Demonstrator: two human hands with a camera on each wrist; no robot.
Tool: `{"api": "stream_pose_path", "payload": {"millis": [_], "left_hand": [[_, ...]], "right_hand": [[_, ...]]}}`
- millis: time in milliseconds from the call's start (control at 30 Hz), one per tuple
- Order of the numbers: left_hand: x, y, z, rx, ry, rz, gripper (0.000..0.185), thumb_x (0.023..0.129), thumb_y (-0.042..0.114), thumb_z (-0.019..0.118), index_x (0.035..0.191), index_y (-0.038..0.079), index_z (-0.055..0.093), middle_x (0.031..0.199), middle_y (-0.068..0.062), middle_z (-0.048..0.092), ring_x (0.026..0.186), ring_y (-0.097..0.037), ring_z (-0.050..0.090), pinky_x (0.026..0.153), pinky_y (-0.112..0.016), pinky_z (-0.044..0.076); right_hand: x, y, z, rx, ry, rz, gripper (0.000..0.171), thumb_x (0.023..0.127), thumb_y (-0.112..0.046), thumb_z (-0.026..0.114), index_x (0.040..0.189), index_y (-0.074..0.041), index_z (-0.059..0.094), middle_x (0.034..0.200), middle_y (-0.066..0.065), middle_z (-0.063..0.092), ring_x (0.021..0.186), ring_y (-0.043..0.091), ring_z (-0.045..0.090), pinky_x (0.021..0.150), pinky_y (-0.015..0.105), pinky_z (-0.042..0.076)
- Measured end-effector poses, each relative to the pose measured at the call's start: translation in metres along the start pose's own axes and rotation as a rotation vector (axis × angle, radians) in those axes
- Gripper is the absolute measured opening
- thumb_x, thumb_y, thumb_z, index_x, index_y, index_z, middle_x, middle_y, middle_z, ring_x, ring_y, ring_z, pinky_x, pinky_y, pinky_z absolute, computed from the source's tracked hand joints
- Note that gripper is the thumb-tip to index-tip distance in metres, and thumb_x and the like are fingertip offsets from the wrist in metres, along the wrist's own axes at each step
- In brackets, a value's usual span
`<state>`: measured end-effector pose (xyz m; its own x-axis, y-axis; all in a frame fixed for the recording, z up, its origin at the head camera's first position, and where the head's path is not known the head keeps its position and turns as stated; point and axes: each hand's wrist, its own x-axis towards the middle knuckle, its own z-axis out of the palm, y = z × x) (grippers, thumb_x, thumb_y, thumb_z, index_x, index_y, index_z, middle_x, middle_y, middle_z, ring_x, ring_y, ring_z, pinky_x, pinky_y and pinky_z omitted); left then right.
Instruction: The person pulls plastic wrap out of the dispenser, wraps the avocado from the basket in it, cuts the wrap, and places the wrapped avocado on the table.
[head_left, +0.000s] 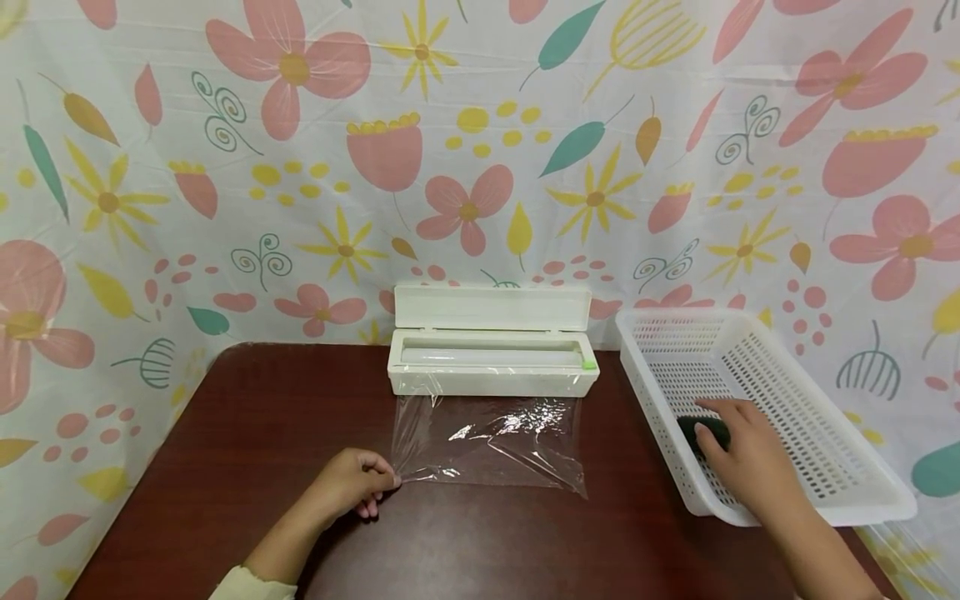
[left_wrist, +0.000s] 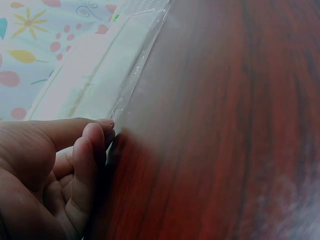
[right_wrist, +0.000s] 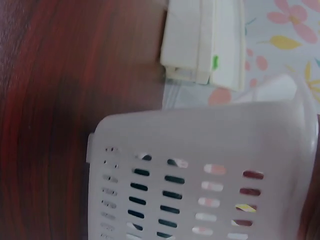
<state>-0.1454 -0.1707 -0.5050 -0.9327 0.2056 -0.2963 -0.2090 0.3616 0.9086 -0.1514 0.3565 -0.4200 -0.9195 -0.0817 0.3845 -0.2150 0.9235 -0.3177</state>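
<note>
Thumb and forefinger of my left hand [head_left: 352, 483] pinch the near left corner of a sheet of clear plastic wrap [head_left: 487, 442]. It stretches over the table from a white wrap dispenser [head_left: 491, 383], whose lid [head_left: 491, 308] stands raised, with the roll [head_left: 487, 357] visible inside. In the left wrist view, the fingertips [left_wrist: 106, 125] meet at the film's edge. My right hand [head_left: 753, 458] reaches into a white slotted basket [head_left: 637, 375], its thumb and forefinger around a dark green object [head_left: 693, 433]. The hand covers much of that object; dark green also shows through the basket's slots in the right wrist view.
The brown wooden table [head_left: 247, 417] runs under everything, with its far edge near a flowered curtain [head_left: 465, 125]. The basket stands right of the dispenser, its tall side wall [right_wrist: 200, 130] between the two. A small green slider [head_left: 588, 365] sits on the dispenser's right end.
</note>
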Motion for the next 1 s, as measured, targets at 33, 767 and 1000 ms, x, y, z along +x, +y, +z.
{"api": "stream_pose_path", "payload": {"millis": [33,767,1000], "left_hand": [[0.0,0.0,0.0,-0.001,0.0,0.001,0.017,0.086,0.015,0.076,0.091,0.0,0.072,0.062,-0.002,0.057,0.046,-0.012,0.06,0.045,-0.027,0.052],[0.001,0.001,0.0,-0.01,-0.002,-0.003,0.016,0.086,0.014,0.075,0.091,-0.001,0.072,0.061,-0.002,0.057,0.046,-0.011,0.06,0.045,-0.026,0.052],[0.001,0.0,-0.001,-0.018,-0.006,-0.004,0.017,0.086,0.015,0.076,0.091,-0.001,0.072,0.062,-0.001,0.057,0.047,-0.011,0.06,0.045,-0.026,0.052]], "right_hand": [[0.0,0.001,0.0,-0.002,-0.012,0.008,0.037,0.096,-0.013,0.066,0.129,0.001,0.062,0.126,0.031,0.054,0.113,0.05,0.051,0.087,0.064,0.041],[0.011,0.026,0.006,-0.162,-0.301,-0.019,0.063,0.086,-0.025,0.078,0.137,0.003,0.055,0.134,0.036,0.05,0.113,0.057,0.052,0.088,0.068,0.045],[0.014,0.03,0.009,-0.184,-0.345,-0.018,0.067,0.085,-0.028,0.078,0.139,0.002,0.054,0.136,0.037,0.049,0.115,0.058,0.052,0.087,0.069,0.045]]}}
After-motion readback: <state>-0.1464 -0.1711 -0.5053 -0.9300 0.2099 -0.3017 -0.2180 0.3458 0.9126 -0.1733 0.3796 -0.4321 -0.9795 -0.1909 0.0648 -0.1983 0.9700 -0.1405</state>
